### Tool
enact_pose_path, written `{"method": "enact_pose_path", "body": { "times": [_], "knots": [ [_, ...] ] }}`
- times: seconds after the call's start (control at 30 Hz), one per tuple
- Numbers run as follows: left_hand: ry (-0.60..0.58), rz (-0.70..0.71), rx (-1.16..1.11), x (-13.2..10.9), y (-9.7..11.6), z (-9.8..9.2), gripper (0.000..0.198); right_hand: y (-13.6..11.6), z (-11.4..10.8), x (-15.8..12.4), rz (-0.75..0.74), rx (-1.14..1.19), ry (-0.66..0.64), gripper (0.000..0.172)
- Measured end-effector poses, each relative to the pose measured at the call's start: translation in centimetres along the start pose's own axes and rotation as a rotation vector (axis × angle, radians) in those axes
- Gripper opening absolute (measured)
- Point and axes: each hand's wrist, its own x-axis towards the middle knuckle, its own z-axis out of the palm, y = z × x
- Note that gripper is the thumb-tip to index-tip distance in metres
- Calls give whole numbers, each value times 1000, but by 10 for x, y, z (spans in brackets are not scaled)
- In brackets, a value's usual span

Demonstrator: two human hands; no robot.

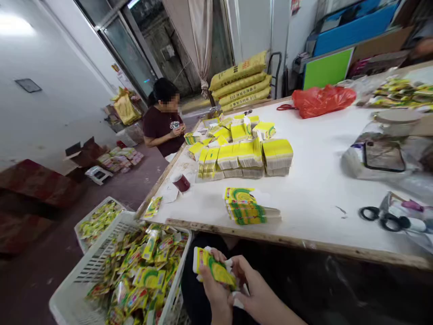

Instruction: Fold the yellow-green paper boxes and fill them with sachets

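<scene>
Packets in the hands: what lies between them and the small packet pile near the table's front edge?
In the head view, only the table's wooden front edge and a strip of bare white tabletop separate the held packets from the pile.

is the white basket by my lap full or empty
Nearly full: the basket is heaped with yellow-green packets almost to its rim. Left hand and right hand hold a bundle beside it.

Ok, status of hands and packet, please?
Left hand and right hand both on the packet. Packet below table edge, beside basket. Nothing blocking.
</scene>
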Motion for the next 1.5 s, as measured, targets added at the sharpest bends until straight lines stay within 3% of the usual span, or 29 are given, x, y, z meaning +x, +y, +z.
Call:
{"method": "enact_pose_path", "body": {
  "times": [0.17,0.3,0.47,0.63,0.77,0.9,0.97,1.03,1.1,1.13,1.3,1.4,1.5],
  "knots": [
    [-8,-113,24,-1,-12,-9,71,5,-16,6,-48,11,163,28],
    [34,-118,105,-2,-10,-6,47,4,-29,9,-120,-32,204,19],
    [64,-119,137,-4,-9,-11,41,2,-39,9,-167,-211,271,23],
    [-206,-140,179,20,15,-29,56,-13,-61,3,-286,-470,164,17],
    [-416,-343,556,33,36,-43,67,-26,-70,-6,-361,-834,7,24],
    [-835,-331,856,9,29,-40,100,-24,-60,-12,-420,-1009,-107,22],
    [-851,-282,935,-6,19,-33,88,-13,-56,-12,-443,-980,9,28],
    [-753,-192,1009,-15,11,-26,75,2,-55,-11,-417,-873,276,55],
    [-669,-120,1080,-20,6,-22,77,18,-56,-8,-320,-697,468,68],
    [-651,-93,1105,-21,4,-21,79,24,-55,-6,-246,-594,482,67],
    [-666,27,1129,-26,-5,-17,76,31,-43,2,139,-61,185,55],
    [-703,70,1130,-28,-6,-15,52,24,-39,3,155,49,144,56],
    [-705,71,1143,-27,-5,-16,34,16,-40,0,56,-52,129,58]
  ]
}}
